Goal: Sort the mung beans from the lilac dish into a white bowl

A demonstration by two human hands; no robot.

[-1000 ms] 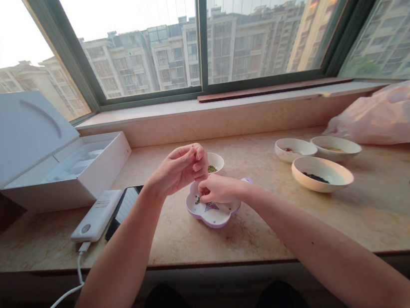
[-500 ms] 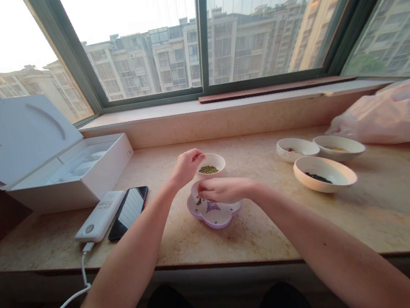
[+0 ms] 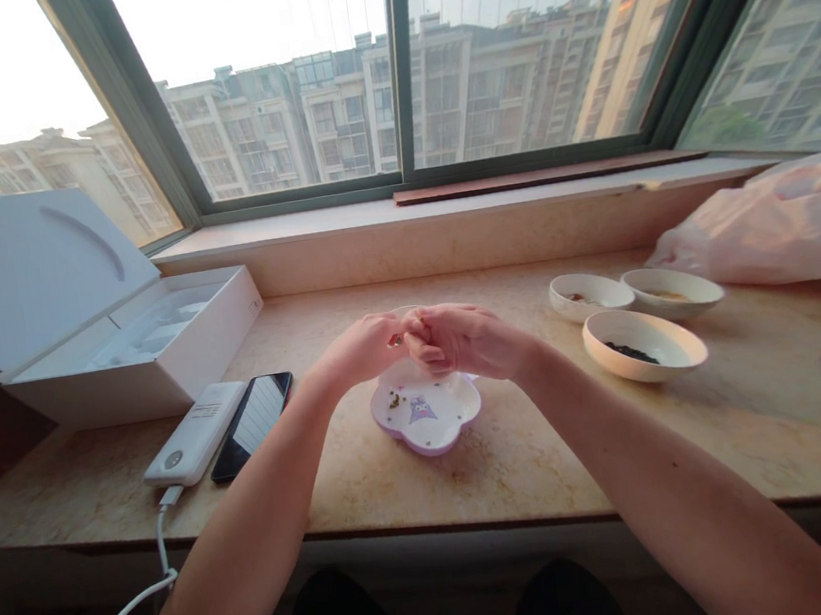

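My left hand [image 3: 368, 347] and my right hand [image 3: 462, 341] meet over the far side of a purple-rimmed, flower-shaped plate [image 3: 431, 431]. The right hand's fingers are curled and pressed together against the left fingertips. The left hand is closed, its fingers partly covered by the right. A small greenish spot shows between them, too small to name. Behind the hands, only the far rim of a white bowl [image 3: 408, 308] peeks out; its contents are hidden. A few small green beans [image 3: 396, 402] lie in the plate's left part, beside a printed cartoon figure.
Three white bowls stand to the right, the nearest [image 3: 678, 353] holding dark bits. A pale plastic bag [image 3: 770, 225] lies behind them. At left are an open white box [image 3: 208, 324], a power bank [image 3: 196, 434] with a cable, and a phone [image 3: 253, 424]. The counter's front edge runs below.
My right hand has risen from the plate to meet the left, its fingers now curled. The left hand has turned slightly and lowered. The bean bowl is now mostly covered.
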